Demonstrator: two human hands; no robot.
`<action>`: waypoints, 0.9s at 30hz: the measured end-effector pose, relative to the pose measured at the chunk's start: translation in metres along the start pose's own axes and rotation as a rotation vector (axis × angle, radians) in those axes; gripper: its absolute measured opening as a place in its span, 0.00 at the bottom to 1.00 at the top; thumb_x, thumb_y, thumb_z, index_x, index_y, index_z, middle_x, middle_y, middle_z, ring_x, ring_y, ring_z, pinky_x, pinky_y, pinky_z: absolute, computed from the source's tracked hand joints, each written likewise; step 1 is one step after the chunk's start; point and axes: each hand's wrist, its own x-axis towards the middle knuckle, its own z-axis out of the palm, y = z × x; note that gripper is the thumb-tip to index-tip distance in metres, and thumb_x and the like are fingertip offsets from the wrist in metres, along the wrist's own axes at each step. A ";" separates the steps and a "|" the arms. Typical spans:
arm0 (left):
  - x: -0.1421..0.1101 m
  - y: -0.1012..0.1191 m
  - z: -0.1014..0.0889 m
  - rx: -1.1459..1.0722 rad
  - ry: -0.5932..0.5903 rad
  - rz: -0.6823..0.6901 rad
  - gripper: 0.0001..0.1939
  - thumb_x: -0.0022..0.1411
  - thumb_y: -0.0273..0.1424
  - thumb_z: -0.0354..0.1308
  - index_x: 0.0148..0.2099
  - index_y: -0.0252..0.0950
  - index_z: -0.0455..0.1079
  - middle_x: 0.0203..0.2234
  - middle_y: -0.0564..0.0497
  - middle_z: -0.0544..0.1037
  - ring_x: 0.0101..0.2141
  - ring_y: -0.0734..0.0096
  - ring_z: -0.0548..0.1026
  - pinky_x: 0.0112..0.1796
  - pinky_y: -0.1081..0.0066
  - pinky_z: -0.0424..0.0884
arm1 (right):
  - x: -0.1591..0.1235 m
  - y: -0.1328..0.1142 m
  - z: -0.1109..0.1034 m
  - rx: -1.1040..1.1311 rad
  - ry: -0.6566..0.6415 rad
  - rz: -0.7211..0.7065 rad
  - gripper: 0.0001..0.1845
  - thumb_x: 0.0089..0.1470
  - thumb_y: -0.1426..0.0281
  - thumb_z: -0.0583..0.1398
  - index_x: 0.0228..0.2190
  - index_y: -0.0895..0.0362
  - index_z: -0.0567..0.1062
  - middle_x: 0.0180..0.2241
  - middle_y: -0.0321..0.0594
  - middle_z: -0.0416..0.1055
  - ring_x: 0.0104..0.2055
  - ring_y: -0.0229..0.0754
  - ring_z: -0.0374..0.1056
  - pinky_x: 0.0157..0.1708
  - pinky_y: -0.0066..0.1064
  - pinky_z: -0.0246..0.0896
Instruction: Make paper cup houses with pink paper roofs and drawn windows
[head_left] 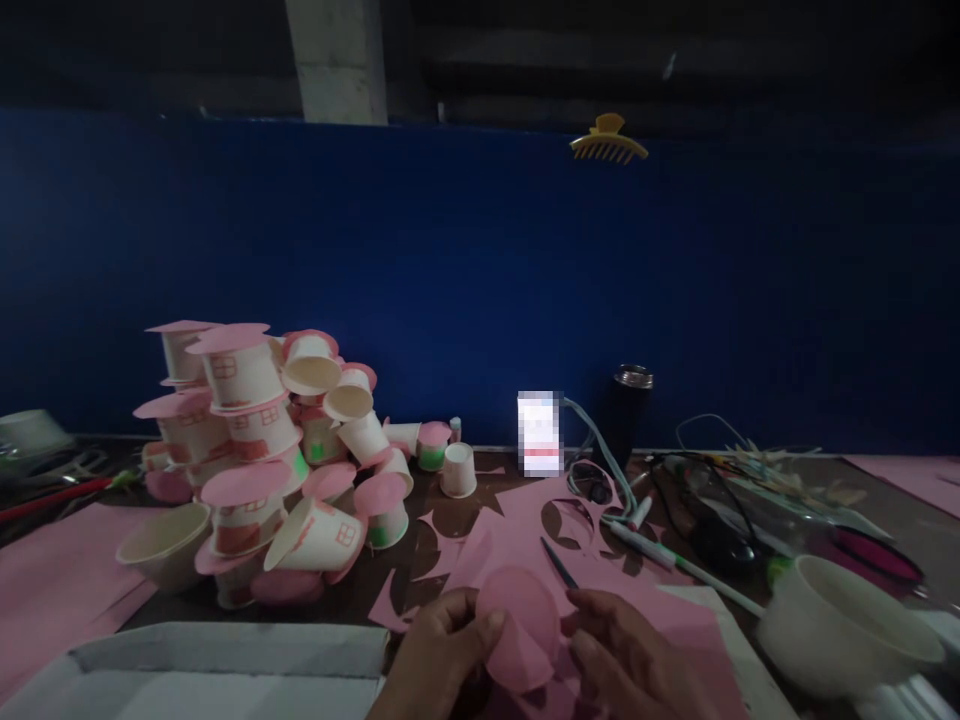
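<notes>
In the head view my left hand grips a round pink paper disc by its left edge, thumb on top. A crease or fold line crosses the disc's lower part. At the disc's right side is my right hand, its fingers curled. From its fingertips a dark pointed blade, like one of a pair of scissors, sticks out up and to the left; the handle end is hidden. Under both hands lie pink paper sheets, with curved scraps and cut-out holes.
On the left, paper cups with pink disc tops are stacked, beside a bowl and a white box. A lit phone, a dark flask and cables stand behind. At right are a large cup and clutter.
</notes>
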 end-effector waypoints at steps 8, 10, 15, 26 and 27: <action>-0.010 0.004 0.012 0.099 -0.135 0.110 0.24 0.47 0.43 0.68 0.42 0.31 0.73 0.34 0.48 0.78 0.35 0.64 0.73 0.37 0.70 0.68 | -0.002 0.006 0.017 0.141 -0.020 0.073 0.25 0.43 0.55 0.66 0.39 0.57 0.71 0.17 0.24 0.59 0.14 0.28 0.52 0.14 0.21 0.46; -0.010 0.004 0.014 0.090 -0.192 0.152 0.28 0.45 0.39 0.69 0.47 0.31 0.70 0.40 0.44 0.78 0.41 0.57 0.74 0.42 0.64 0.69 | -0.002 0.004 0.017 0.146 -0.002 0.101 0.25 0.43 0.55 0.66 0.39 0.57 0.71 0.16 0.24 0.58 0.12 0.27 0.50 0.13 0.21 0.43; -0.012 0.008 0.018 0.194 -0.153 0.192 0.25 0.47 0.33 0.64 0.48 0.30 0.66 0.41 0.41 0.78 0.43 0.54 0.75 0.44 0.62 0.70 | -0.001 0.000 0.015 0.155 0.003 0.129 0.24 0.44 0.57 0.65 0.39 0.58 0.70 0.16 0.24 0.59 0.12 0.25 0.50 0.13 0.19 0.42; -0.011 -0.004 0.009 0.894 0.150 0.413 0.34 0.48 0.24 0.55 0.59 0.35 0.61 0.53 0.40 0.72 0.52 0.55 0.70 0.52 0.58 0.66 | 0.004 0.015 0.018 0.093 0.025 0.097 0.23 0.43 0.60 0.66 0.39 0.57 0.69 0.14 0.21 0.57 0.11 0.28 0.54 0.11 0.20 0.46; -0.011 -0.005 0.007 0.986 0.154 0.504 0.33 0.49 0.25 0.56 0.60 0.35 0.62 0.53 0.40 0.71 0.53 0.54 0.68 0.53 0.56 0.65 | 0.005 0.017 0.019 0.083 0.042 0.093 0.22 0.43 0.61 0.67 0.39 0.57 0.70 0.14 0.22 0.58 0.12 0.29 0.55 0.12 0.20 0.47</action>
